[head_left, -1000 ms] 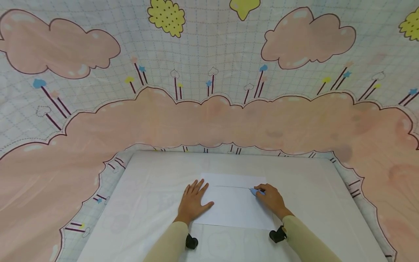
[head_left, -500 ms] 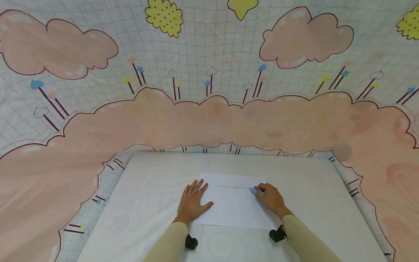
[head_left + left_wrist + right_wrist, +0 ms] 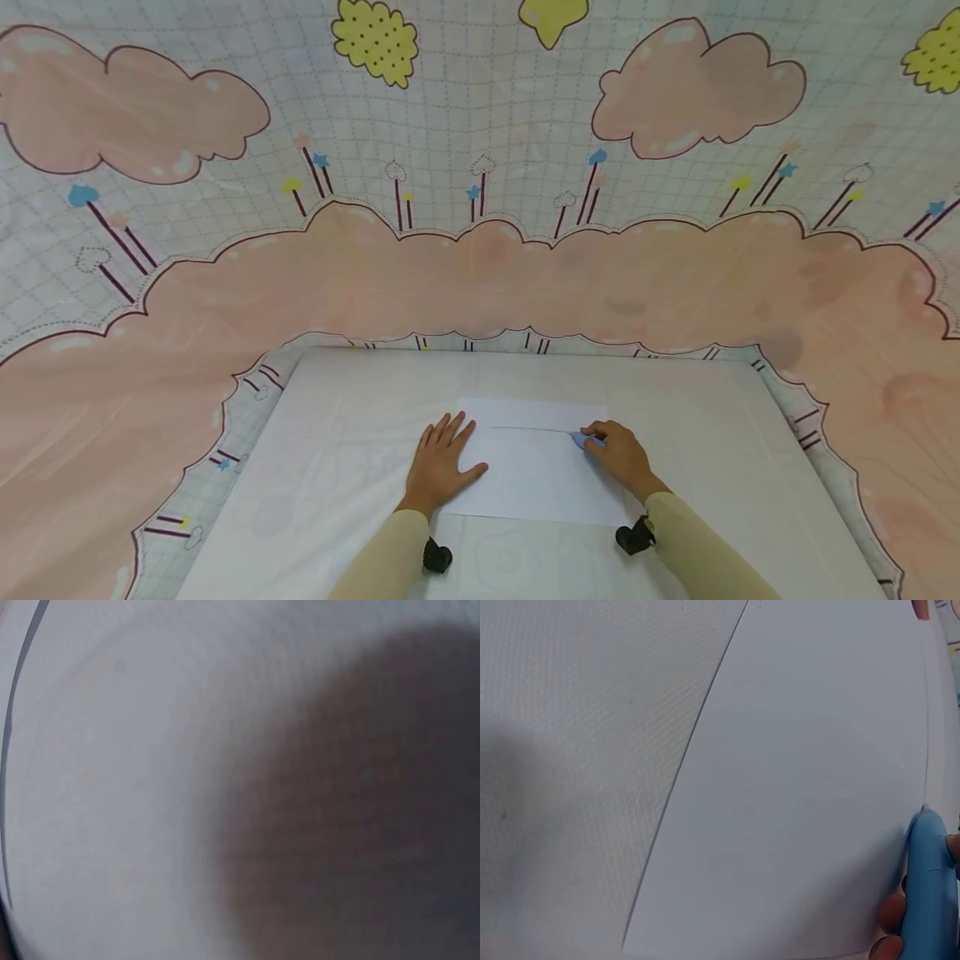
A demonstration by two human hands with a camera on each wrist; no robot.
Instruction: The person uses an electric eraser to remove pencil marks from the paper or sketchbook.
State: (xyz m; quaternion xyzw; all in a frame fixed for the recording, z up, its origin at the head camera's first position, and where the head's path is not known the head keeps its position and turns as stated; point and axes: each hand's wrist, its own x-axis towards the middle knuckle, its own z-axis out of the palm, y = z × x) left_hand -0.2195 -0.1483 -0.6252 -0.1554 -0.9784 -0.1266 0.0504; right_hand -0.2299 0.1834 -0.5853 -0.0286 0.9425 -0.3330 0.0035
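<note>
A white sheet of paper (image 3: pixel 536 479) lies on the white-covered table. My left hand (image 3: pixel 438 467) rests spread on the paper's left side, fingers straight and thumb out. Near the right side, my right hand (image 3: pixel 621 454) holds a blue utility knife (image 3: pixel 928 892) between thumb and fingers. In the right wrist view the knife's small tip touches the paper at the end of a thin line (image 3: pixel 928 742). That line runs across the upper part of the sheet toward my left hand. The left wrist view is mostly filled by a dark blur over a pale surface.
The table (image 3: pixel 360 400) has a smooth white cover with straight edges. Behind and around it hangs a cloth (image 3: pixel 480 275) printed with pink clouds, yellow shapes and a grid. Each wrist wears a black heart-shaped piece (image 3: pixel 636 536) below the sleeve.
The view has shifted very slightly. Both hands, the knife and the paper stay in practically the same places.
</note>
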